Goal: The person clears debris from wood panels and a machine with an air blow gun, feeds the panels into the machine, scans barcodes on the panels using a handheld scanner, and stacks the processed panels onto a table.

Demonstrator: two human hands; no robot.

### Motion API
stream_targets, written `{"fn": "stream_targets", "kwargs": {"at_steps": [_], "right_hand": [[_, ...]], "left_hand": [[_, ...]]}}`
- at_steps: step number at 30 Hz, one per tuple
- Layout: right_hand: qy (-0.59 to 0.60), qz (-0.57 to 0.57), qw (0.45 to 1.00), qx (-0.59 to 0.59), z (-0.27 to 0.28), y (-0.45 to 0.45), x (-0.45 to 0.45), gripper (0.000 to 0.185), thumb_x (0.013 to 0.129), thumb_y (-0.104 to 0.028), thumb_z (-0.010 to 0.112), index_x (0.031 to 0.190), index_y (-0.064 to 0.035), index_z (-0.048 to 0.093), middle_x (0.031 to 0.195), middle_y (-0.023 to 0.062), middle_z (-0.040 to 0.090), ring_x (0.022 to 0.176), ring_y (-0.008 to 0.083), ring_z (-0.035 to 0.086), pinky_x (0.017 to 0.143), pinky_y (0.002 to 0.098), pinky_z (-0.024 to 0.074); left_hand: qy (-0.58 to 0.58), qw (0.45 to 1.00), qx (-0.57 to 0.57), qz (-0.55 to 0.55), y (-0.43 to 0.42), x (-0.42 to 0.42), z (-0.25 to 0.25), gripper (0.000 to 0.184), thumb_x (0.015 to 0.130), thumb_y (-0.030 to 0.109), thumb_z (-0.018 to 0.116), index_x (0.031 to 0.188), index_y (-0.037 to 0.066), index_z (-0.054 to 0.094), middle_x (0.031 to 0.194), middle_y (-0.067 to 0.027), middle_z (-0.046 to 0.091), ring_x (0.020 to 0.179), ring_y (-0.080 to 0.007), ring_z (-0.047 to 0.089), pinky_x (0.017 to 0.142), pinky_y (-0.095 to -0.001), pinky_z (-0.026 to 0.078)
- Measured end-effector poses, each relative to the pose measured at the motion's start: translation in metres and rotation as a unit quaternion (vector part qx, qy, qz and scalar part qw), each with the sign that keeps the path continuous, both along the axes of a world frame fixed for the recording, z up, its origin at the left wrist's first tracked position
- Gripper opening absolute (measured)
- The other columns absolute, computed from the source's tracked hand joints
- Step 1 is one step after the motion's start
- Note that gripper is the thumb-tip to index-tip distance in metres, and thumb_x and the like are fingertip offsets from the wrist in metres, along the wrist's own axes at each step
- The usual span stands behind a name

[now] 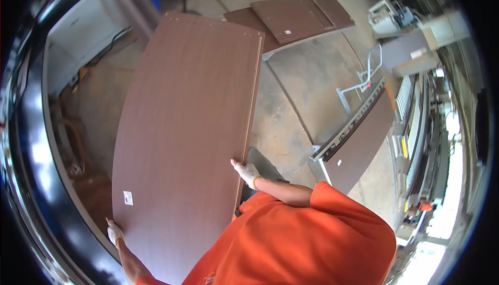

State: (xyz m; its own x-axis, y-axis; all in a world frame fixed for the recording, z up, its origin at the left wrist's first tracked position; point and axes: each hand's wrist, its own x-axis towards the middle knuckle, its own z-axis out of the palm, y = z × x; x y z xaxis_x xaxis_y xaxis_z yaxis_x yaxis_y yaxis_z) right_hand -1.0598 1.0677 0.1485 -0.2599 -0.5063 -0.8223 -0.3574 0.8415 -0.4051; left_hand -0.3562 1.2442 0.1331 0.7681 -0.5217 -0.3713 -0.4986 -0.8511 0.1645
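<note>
A large brown wood-grain panel (182,113) stretches away from me across the head view, with a white label (128,197) near its left edge. My right hand (246,174), in a white glove, grips the panel's right edge; the thumb lies on the top face and the other fingers are hidden beneath. At the lower left, my left hand (115,232), gloved as well, holds the opposite edge, with most of its fingers out of sight. Small holes show near the panel's far corners.
More brown panels (293,19) lie stacked on a support at the far side. To the right, another brown panel (358,144) rests beside a slotted metal rail (358,113) and a tubular metal stand (370,72). A glossy black frame (39,181) runs along the left.
</note>
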Motion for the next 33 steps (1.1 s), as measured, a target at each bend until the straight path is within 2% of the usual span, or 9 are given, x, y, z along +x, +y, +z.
{"fn": "stream_targets", "kwargs": {"at_steps": [4,6,13,18,21,24,27,28,33], "right_hand": [[-0.029,-0.078,0.996,0.045,-0.026,-0.082,-0.190,0.095,0.090,-0.087,0.062,0.122,0.0007,0.081,0.115,0.0212,0.082,0.116,0.0345,0.078,0.094,0.0440,0.0609],[-0.059,-0.091,0.994,0.016,-0.088,-0.134,-0.296,0.096,0.093,-0.085,0.060,0.138,-0.0017,0.074,0.137,0.0180,0.077,0.125,0.0328,0.075,0.101,0.0419,0.0597],[-0.276,-0.238,0.931,0.003,-0.050,-0.269,-0.474,0.117,0.098,-0.092,0.036,0.177,-0.0084,0.016,0.186,0.0105,0.012,0.172,0.0225,0.007,0.138,0.0388,0.0093],[-0.294,-0.319,0.901,-0.005,-0.093,-0.344,-0.573,0.101,0.098,-0.085,0.054,0.164,-0.0078,0.053,0.180,0.0126,0.035,0.170,0.0195,0.014,0.137,0.0487,0.0096],[-0.290,-0.326,0.899,-0.027,-0.153,-0.445,-0.658,0.106,0.098,-0.086,0.053,0.170,-0.0084,0.043,0.183,0.0123,0.027,0.170,0.0221,0.013,0.137,0.0485,0.0119],[-0.308,-0.360,0.880,0.023,-0.100,-0.602,-0.771,0.112,0.102,-0.085,0.043,0.178,-0.0091,0.012,0.187,0.0090,0.009,0.171,0.0268,0.011,0.136,0.0493,0.0157],[-0.335,-0.454,0.820,-0.094,-0.089,-0.721,-0.893,0.102,0.101,-0.078,0.059,0.168,-0.0047,0.038,0.172,0.0176,0.043,0.155,0.0328,0.047,0.127,0.0535,0.0406],[-0.374,-0.468,0.793,-0.115,-0.133,-0.752,-0.945,0.093,0.104,-0.080,0.049,0.166,-0.0098,0.046,0.166,0.0153,0.051,0.152,0.0311,0.052,0.126,0.0507,0.0437],[-0.201,-0.499,0.830,-0.149,-0.159,-0.874,-1.140,0.100,0.104,-0.080,0.050,0.171,-0.0082,0.036,0.176,0.0122,0.040,0.160,0.0288,0.041,0.131,0.0489,0.0358]], "left_hand": [[-0.016,0.998,0.034,-0.041,-0.153,-0.181,-0.005,0.077,0.110,0.063,0.029,0.153,0.008,0.063,0.128,-0.0295,0.075,0.121,-0.0474,0.071,0.104,-0.0528,0.051],[-0.031,0.997,-0.021,-0.064,-0.247,-0.300,0.017,0.079,0.111,0.061,0.030,0.139,0.000,0.072,0.124,-0.0318,0.075,0.119,-0.0499,0.071,0.101,-0.0551,0.052],[-0.135,0.970,-0.018,-0.202,-0.531,-0.487,0.088,0.076,0.111,0.057,0.029,0.133,-0.001,0.074,0.116,-0.0338,0.075,0.112,-0.0537,0.071,0.099,-0.0590,0.052],[-0.117,0.960,0.022,-0.254,-0.747,-0.666,0.068,0.071,0.113,0.058,0.028,0.145,0.009,0.069,0.119,-0.0320,0.075,0.118,-0.0490,0.070,0.104,-0.0569,0.051],[-0.136,0.944,-0.015,-0.299,-0.905,-0.766,0.006,0.078,0.113,0.062,0.025,0.139,0.006,0.073,0.123,-0.0312,0.075,0.123,-0.0478,0.069,0.107,-0.0578,0.050],[-0.076,0.956,0.018,-0.283,-1.073,-0.909,-0.006,0.091,0.113,0.067,0.017,0.126,0.000,0.078,0.129,-0.0302,0.073,0.130,-0.0487,0.066,0.110,-0.0594,0.047],[-0.037,0.929,-0.012,-0.368,-1.215,-1.057,-0.022,0.096,0.111,0.072,0.017,0.129,0.000,0.077,0.131,-0.0305,0.073,0.130,-0.0506,0.064,0.111,-0.0591,0.047],[-0.044,0.909,-0.009,-0.414,-1.255,-1.113,-0.014,0.098,0.110,0.074,0.017,0.129,-0.001,0.077,0.130,-0.0307,0.073,0.131,-0.0512,0.064,0.112,-0.0592,0.047],[-0.032,0.908,0.046,-0.415,-1.376,-1.254,-0.013,0.102,0.106,0.081,0.021,0.123,-0.001,0.079,0.124,-0.0309,0.074,0.127,-0.0509,0.066,0.108,-0.0597,0.049]]}}
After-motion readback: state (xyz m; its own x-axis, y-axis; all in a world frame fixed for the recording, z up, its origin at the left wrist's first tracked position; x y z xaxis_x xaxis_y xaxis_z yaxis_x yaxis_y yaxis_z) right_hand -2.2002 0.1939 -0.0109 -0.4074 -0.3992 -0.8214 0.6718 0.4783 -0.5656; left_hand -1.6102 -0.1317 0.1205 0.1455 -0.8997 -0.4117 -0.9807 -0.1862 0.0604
